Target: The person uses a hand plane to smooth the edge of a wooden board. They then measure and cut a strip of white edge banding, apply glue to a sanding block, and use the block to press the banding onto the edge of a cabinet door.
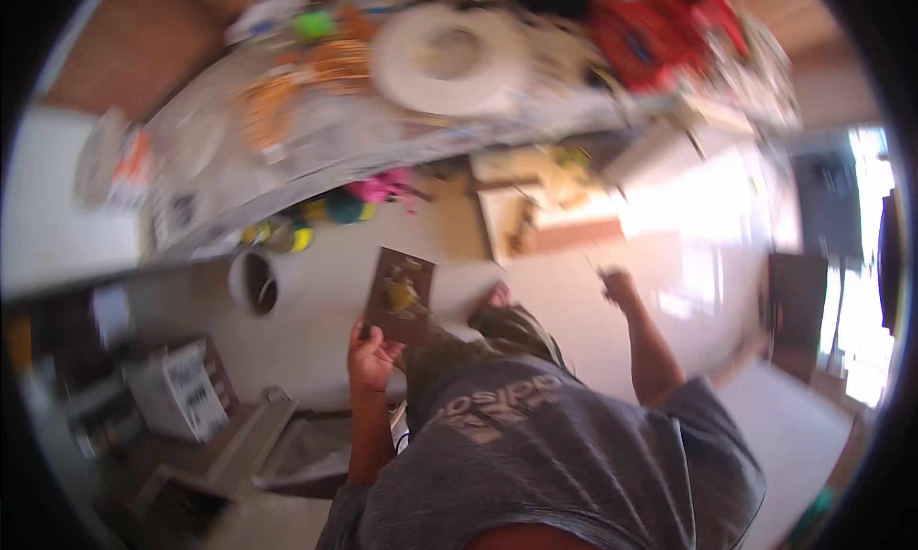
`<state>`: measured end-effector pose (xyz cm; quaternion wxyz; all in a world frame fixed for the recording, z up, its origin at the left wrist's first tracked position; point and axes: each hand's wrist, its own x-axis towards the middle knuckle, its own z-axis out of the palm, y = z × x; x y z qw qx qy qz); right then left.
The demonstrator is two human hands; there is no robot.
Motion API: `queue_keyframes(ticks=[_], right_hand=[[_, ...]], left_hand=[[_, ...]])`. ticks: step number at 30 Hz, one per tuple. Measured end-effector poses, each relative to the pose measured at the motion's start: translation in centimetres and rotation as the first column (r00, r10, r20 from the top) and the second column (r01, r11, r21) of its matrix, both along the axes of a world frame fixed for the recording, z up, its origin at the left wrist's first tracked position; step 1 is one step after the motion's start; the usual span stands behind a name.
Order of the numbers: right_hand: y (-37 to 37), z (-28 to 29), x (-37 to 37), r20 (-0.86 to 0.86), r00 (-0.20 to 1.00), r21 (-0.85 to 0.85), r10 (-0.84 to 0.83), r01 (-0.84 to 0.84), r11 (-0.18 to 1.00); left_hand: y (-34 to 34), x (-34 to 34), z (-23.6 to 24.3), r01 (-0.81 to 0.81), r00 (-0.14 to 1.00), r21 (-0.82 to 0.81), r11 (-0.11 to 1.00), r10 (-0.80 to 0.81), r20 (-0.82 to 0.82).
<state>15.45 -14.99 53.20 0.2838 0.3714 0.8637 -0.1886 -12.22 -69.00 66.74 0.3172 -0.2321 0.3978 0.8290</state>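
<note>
The brown board, a flat rectangular piece with a yellowish blotch, is pinched at its lower edge by the left hand, above the floor. The right hand hangs out to the side, blurred; its grip cannot be told. A cluttered worktop lies beyond.

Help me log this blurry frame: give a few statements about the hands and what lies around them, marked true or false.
1. The left hand holds a flat brown board. True.
2. The right hand grips the same board. False: it is held out to the side, well apart from the board; what it holds, if anything, is too blurred to tell.
3. A large white ring-shaped thing lies on the cluttered bench. True.
4. The brown board lies flat on the floor. False: the left hand holds it up by its lower edge.
</note>
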Motion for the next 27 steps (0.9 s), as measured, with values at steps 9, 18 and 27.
queue_keyframes(ticks=[9, 18, 27], right_hand=[[-15.3, 0.1, -13.1, 0.078, 0.925, -0.002, 0.371, -0.372, 0.928], [-34.4, 2.3, -39.1, -0.088, 0.977, -0.491, 0.192, -0.21, 0.845], [-59.8, -0.6, -54.9, -0.257, 0.806, -0.677, 0.534, -0.544, 0.496]], left_hand=[[-17.7, -0.5, 2.5, -0.487, 0.859, 0.167, 0.857, 0.505, -0.088], [-34.7, 1.0, 5.0, -0.828, 0.529, 0.099, 0.552, 0.828, -0.189], [-48.6, 0.7, 6.7, -0.96, 0.195, 0.144, 0.24, 0.943, -0.27]])
